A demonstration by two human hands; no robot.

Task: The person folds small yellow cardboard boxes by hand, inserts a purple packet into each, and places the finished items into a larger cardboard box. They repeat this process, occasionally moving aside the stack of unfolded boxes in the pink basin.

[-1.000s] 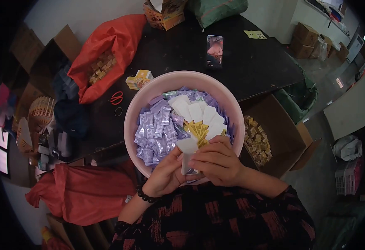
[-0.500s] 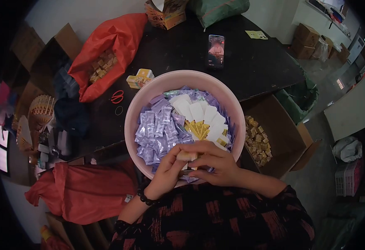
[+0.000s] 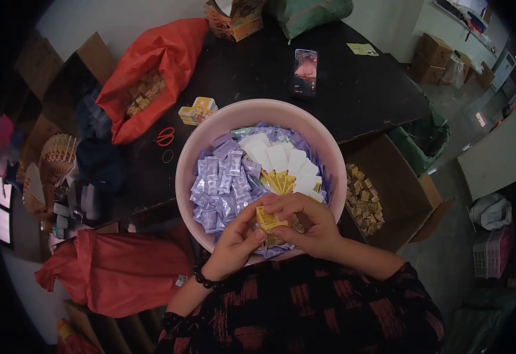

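Over the near rim of a round pink basin (image 3: pixel 187 141), both of my hands come together on a small yellow printed box (image 3: pixel 266 220). My left hand (image 3: pixel 234 242) grips its left side with thumb and fingers; a dark bead bracelet circles that wrist. From the right, my right hand (image 3: pixel 311 227) pinches the same box, its fingers covering part of it. Purple sachets (image 3: pixel 214 183) fill the basin. On top of them lies a fan of white cards (image 3: pixel 277 158), with yellow printed pieces (image 3: pixel 280 182) at its near end.
A phone (image 3: pixel 306 72) stands on the black table (image 3: pixel 246 71), with red scissors (image 3: pixel 165 137) and yellow-white packs (image 3: pixel 199 111) left of the basin. An open red bag (image 3: pixel 169 59) and a cardboard box (image 3: pixel 399 194) hold small yellow boxes. A red sack (image 3: pixel 116 271) lies lower left.
The small box has turned between my fingers, so its yellow printed face now shows where a paler side was. My hands have shifted slightly; the basin and its contents look the same.
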